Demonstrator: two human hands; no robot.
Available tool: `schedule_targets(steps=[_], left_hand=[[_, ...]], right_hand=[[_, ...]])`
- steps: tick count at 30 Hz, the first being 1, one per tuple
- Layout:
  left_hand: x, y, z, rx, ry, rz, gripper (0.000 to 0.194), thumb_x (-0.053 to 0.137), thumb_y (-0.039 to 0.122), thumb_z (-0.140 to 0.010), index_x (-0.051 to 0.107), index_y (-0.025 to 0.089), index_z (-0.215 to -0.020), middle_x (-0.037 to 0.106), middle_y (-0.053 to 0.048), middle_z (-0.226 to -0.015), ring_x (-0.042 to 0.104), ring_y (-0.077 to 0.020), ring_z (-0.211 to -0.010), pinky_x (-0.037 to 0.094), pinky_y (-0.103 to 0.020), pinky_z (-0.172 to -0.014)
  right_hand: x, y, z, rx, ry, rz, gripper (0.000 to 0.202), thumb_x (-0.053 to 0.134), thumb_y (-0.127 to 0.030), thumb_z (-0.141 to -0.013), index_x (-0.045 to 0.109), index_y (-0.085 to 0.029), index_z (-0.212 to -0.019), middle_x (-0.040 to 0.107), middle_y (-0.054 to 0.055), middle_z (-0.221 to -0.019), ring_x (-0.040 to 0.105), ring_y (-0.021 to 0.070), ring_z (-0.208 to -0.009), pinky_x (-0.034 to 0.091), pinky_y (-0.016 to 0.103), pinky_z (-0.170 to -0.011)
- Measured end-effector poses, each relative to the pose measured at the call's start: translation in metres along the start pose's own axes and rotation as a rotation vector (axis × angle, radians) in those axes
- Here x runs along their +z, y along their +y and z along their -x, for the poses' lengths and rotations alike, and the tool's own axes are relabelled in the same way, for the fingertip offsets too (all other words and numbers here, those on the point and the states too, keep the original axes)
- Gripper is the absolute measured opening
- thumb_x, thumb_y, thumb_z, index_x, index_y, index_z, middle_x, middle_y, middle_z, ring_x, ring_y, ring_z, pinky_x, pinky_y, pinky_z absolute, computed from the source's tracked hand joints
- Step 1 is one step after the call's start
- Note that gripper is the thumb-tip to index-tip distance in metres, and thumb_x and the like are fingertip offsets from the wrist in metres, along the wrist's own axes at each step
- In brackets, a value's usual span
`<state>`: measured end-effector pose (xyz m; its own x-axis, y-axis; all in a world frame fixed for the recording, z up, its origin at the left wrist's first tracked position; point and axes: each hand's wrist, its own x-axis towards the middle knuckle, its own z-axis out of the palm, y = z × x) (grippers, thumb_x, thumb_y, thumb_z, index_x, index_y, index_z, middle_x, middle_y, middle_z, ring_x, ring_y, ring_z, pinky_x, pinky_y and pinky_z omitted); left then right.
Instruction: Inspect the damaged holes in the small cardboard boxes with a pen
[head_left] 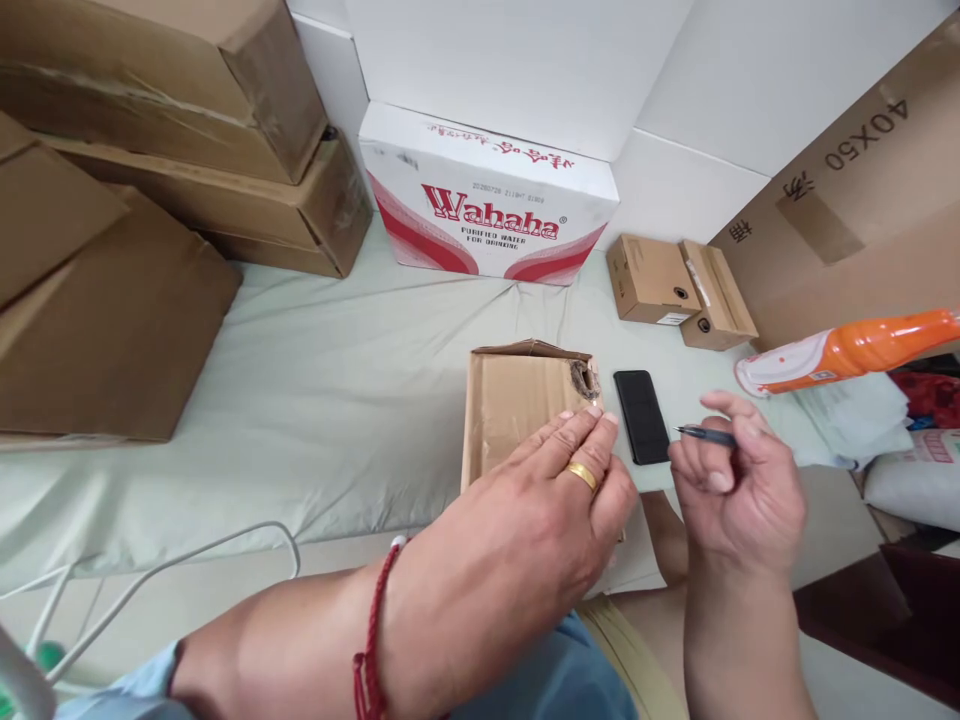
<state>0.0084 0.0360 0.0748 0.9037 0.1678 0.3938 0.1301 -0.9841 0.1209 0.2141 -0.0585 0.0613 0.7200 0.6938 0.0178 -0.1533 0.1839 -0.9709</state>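
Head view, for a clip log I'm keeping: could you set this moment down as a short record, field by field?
Left hand: laid flat on a cardboard box, gold-coloured ring on one finger
Right hand: holding a pen clear of the box
Box detail: dark, ragged spot near one corner
Right of box: black phone on a pale green cover
Farther back: Wahaha carton
Far right: orange bottle
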Motion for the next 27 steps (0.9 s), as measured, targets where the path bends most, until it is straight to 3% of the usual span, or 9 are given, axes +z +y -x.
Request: schedule_targets(steps=[6,14,27], left_hand=[[0.003,0.000,0.002,0.014,-0.002,0.011,0.036,0.057,0.025,-0.102,0.059,0.005,-0.132,0.062,-0.026,-0.156,0.059,-0.0357,-0.150,0.053,-0.044,-0.126],[0.004,-0.002,0.001,0.014,-0.010,0.034,0.049,0.052,0.024,-0.105,0.053,0.001,-0.148,0.062,-0.025,-0.157,0.057,-0.0320,-0.153,0.049,-0.043,-0.130],[0.001,-0.001,0.002,0.029,-0.053,0.070,0.053,0.049,0.027,-0.108,0.052,-0.002,-0.152,0.060,-0.027,-0.158,0.057,-0.0339,-0.153,0.044,-0.047,-0.134]], right_hand=[[0.038,-0.003,-0.003,-0.107,-0.131,0.340,0.019,0.083,-0.034,-0.092,0.074,-0.022,-0.104,0.070,-0.002,-0.077,0.057,0.0087,-0.061,0.046,0.020,-0.056],[0.066,0.008,-0.003,-0.418,-0.087,0.763,0.028,0.063,-0.046,-0.108,0.070,-0.021,-0.096,0.063,-0.004,-0.071,0.057,0.0103,-0.061,0.049,0.022,-0.058],[0.071,0.010,-0.011,-0.372,-0.121,0.813,0.025,0.062,-0.044,-0.107,0.068,-0.023,-0.097,0.062,-0.004,-0.070,0.058,0.0108,-0.061,0.049,0.023,-0.059]])
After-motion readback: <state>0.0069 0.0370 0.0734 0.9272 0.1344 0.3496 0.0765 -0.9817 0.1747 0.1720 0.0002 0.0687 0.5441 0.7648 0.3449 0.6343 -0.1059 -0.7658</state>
